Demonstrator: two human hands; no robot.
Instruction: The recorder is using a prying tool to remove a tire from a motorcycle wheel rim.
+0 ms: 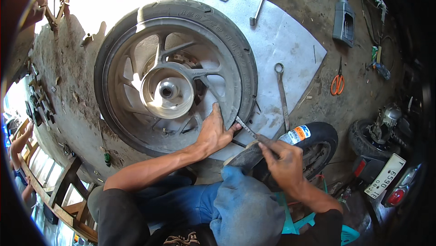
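Note:
A large motorcycle wheel (113, 80) with a grey spoked rim lies on a white sheet. My left hand (213, 132) grips its lower right part, index finger along the rim and thumb beside the tip of a metal tire lever (245, 127). My right hand (284, 164) holds the lever's other end, fingers wrapped round it. The tip rests at the tire's bead. A smaller black tire (324, 141) with a label lies below the right side, under my right forearm. A long ring spanner (282, 96) lies beside the large wheel. The left hand's lower fingers are partly hidden.
A socket wrench (261, 3), grey bottle (343, 21) and orange-handled scissors (337, 85) lie above and right. A screwdriver (107, 157) and scattered tools lie left. Scooter parts (386, 128) crowd the right. A wooden frame (63, 187) and another person's hand (20, 141) are far left.

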